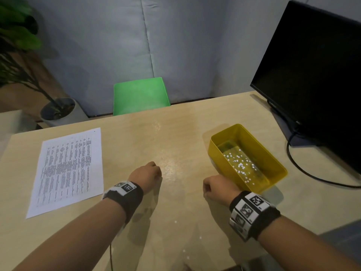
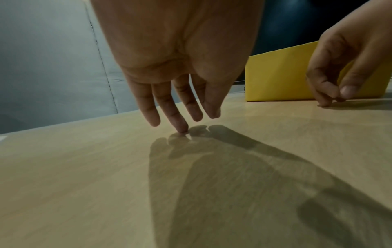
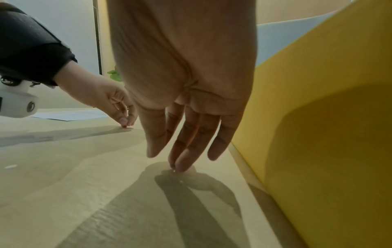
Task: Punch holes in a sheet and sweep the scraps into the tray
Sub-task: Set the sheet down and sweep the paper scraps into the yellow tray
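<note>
The printed sheet (image 1: 66, 173) lies flat at the table's left. At the right stands the yellow tray (image 1: 273, 163), with several white scraps (image 1: 240, 165) on its floor. My left hand (image 1: 148, 173) is at mid-table, fingers (image 2: 176, 117) straight and pointing down; one fingertip touches the table at a small white scrap (image 2: 188, 136). Beside the tray's near left corner, my right hand (image 1: 213, 188) also points its straight fingers (image 3: 184, 161) down onto the table, by a tiny scrap (image 3: 174, 170). Neither hand holds anything. No punch is in view.
A few loose scraps (image 1: 175, 222) lie on the table between my forearms. A black monitor (image 1: 312, 75) and its cable (image 1: 304, 173) stand at the right behind the tray. Beyond the far table edge are a green chair (image 1: 140, 94) and a potted plant (image 1: 56, 110).
</note>
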A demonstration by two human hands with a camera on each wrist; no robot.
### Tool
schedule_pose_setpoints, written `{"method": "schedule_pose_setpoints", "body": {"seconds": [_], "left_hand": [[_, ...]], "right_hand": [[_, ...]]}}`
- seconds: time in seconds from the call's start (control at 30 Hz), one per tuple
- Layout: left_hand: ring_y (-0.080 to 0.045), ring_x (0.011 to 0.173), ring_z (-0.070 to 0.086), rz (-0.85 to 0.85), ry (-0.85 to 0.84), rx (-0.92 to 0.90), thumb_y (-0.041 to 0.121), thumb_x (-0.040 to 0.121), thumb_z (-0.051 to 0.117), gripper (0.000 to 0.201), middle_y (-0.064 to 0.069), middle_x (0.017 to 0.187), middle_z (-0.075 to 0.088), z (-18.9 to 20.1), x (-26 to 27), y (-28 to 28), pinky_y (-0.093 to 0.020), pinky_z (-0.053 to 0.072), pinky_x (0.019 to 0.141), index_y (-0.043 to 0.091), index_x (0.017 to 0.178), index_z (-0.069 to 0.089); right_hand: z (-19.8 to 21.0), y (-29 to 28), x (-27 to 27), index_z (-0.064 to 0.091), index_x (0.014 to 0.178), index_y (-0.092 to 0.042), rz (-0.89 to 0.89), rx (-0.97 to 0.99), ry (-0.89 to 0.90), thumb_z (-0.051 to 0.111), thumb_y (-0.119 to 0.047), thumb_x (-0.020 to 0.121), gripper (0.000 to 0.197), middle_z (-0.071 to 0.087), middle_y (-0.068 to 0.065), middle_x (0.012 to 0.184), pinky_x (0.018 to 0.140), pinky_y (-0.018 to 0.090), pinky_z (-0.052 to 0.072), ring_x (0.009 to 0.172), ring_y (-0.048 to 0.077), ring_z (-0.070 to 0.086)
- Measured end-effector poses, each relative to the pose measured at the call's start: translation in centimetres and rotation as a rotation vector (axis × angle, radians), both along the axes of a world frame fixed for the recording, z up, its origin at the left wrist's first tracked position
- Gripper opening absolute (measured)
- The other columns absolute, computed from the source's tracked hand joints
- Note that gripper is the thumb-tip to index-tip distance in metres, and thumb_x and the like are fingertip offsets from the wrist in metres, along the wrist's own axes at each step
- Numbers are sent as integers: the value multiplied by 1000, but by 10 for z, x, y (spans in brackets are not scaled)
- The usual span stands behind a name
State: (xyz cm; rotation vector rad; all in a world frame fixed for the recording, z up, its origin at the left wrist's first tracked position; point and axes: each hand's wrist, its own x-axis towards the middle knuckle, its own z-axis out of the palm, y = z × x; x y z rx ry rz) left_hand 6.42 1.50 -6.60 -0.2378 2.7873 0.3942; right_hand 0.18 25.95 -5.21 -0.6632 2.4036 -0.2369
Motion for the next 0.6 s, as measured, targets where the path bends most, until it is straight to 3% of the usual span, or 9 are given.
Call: {"method": "schedule_pose_setpoints", "body": {"seconds": [0.27, 0.43, 0.6], "left_hand": [[-23, 96, 61, 25, 17, 45, 26, 92, 48, 22, 1, 116, 56, -3, 3, -3, -29, 45, 76, 21, 105, 66], [-17, 92, 61, 31, 56, 73, 31, 92, 48, 20, 6, 107, 58, 4, 1, -1, -26, 41, 69, 25, 99, 66], [-11, 90, 61, 46, 135, 203, 31, 90, 55, 11, 8, 97, 58, 26, -8, 20, -28, 47, 73, 27, 90, 65]], "right_hand": [[-2, -2, 4, 70, 99, -14, -66, -46, -11, 56, -14, 90, 17, 69, 4, 102, 86, 34, 54, 95, 21, 63], [6, -3, 3, 71, 101, -10, -108, -118, -26, 53, -11, 93, 19, 70, 5, 104, 87, 30, 52, 97, 20, 63], [32, 2, -4, 71, 93, -10, -194, -273, -9, 60, -13, 91, 12, 65, -3, 86, 79, 28, 52, 86, 15, 63]]}}
